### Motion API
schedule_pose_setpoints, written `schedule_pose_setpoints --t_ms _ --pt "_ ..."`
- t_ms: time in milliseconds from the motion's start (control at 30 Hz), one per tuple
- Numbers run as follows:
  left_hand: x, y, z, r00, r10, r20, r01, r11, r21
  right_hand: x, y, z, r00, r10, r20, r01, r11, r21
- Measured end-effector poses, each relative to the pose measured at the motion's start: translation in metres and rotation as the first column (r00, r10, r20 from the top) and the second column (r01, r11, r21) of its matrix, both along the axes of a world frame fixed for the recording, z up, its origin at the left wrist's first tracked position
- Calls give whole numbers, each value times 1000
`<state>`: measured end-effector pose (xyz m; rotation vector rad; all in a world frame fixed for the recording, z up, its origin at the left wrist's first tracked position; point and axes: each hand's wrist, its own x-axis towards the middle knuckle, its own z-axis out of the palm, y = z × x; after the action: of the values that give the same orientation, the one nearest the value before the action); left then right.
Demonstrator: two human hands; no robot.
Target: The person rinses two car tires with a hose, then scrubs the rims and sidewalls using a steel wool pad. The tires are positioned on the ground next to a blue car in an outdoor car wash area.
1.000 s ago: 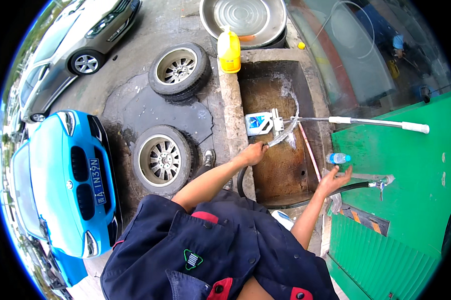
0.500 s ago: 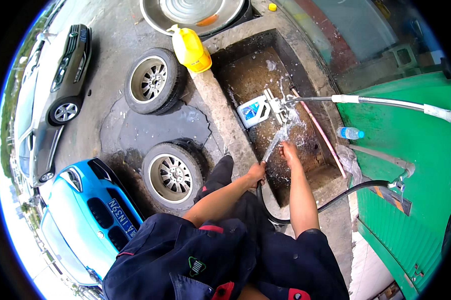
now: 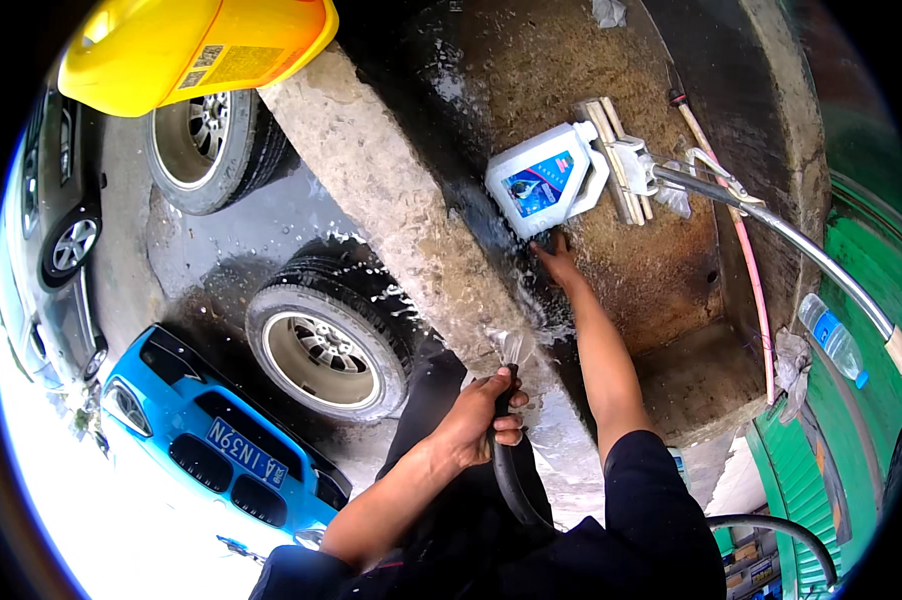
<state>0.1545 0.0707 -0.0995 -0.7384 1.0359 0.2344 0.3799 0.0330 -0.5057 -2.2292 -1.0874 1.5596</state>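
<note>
One step, apparently rinsing, is in hand: left hand [image 3: 483, 418] closed round the spurting hose [image 3: 512, 480], right hand [image 3: 563, 266] loosely spread, hold unclear, beside the jug [image 3: 548, 180] in the basin [image 3: 396, 205]; next calls for steady aim.

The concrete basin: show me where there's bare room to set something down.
The basin floor is bare between the right forearm and pink pole, below the mop head. The left rim is bare between the yellow jug and hose. Crowded: around the white jug and right hand.
</note>
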Motion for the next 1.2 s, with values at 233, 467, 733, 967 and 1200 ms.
schedule_pose_setpoints --t_ms 233,467,733,967,1200 --pt "-11 4 8 999 -36 -26 38 997 73 -58 6 97 548 -747 -376 418 634 -650" --pt "33 10 106 977 -212 19 197 934 297 2 42 343 1 -749 -663 479 582 -657" --pt "110 -1 235 850 -504 -155 484 629 608 87 22 484 497 -617 -610 810 582 71" --pt "103 44 161 30 543 -839 701 -610 -370 219 -69 832 556 -790 259 118 383 916" --pt "18 74 197 356 156 -921 741 -648 176 299 -103 841 357 -437 826 -47 874 483"
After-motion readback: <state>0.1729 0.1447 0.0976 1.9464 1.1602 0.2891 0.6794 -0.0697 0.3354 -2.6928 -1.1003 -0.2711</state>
